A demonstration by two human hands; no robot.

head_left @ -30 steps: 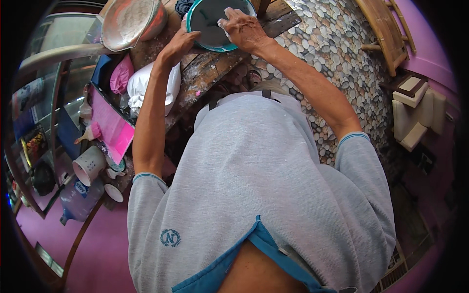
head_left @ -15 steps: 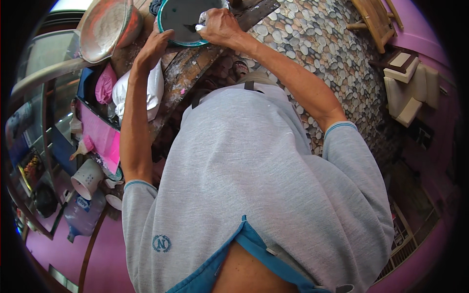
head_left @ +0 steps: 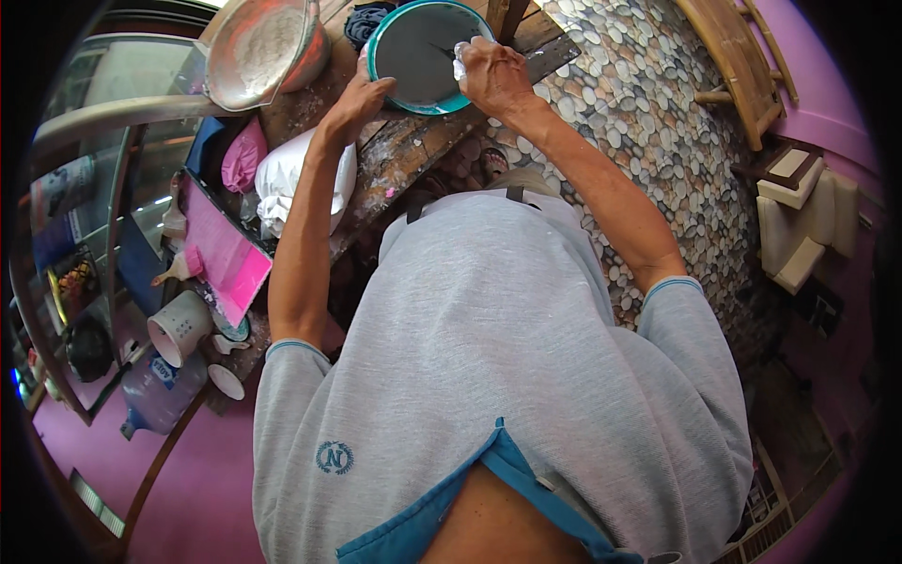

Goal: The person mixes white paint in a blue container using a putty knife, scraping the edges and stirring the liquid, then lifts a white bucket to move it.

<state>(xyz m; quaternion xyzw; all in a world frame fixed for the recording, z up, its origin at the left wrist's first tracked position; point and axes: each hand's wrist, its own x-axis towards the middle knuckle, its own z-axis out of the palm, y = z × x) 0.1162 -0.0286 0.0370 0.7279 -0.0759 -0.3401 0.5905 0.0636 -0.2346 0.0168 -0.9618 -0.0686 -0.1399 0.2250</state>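
A: How far along do we seem to be?
B: Partway, we'd judge. The teal-rimmed bowl (head_left: 427, 108) sits on the wooden bench (head_left: 404, 155), and its grey contents (head_left: 418, 66) spread broadly across the inside. We see a dark mark (head_left: 440, 49) in the grey, near the right side of the bowl, so it doesn't look even all over.
A: And what's left?
B: We can't judge how much. The bucket (head_left: 310, 70), just left of the bowl, holds plenty of pale powder (head_left: 261, 54). The white bag (head_left: 305, 179) lies below and to the left of the bowl, and neither hand is on it.
A: What are our hands doing?
B: Our left hand (head_left: 359, 105) grips the bowl's left edge, thumb by the rim and the other fingers mostly out of sight.
A: And the right?
B: Our right hand (head_left: 500, 83) is at the bowl's right edge, knuckles up, fingers bent inward. There's something white (head_left: 459, 64) at the fingertips. We can't make out whether it's a held piece or just a coating, nor how tightly those fingers close.
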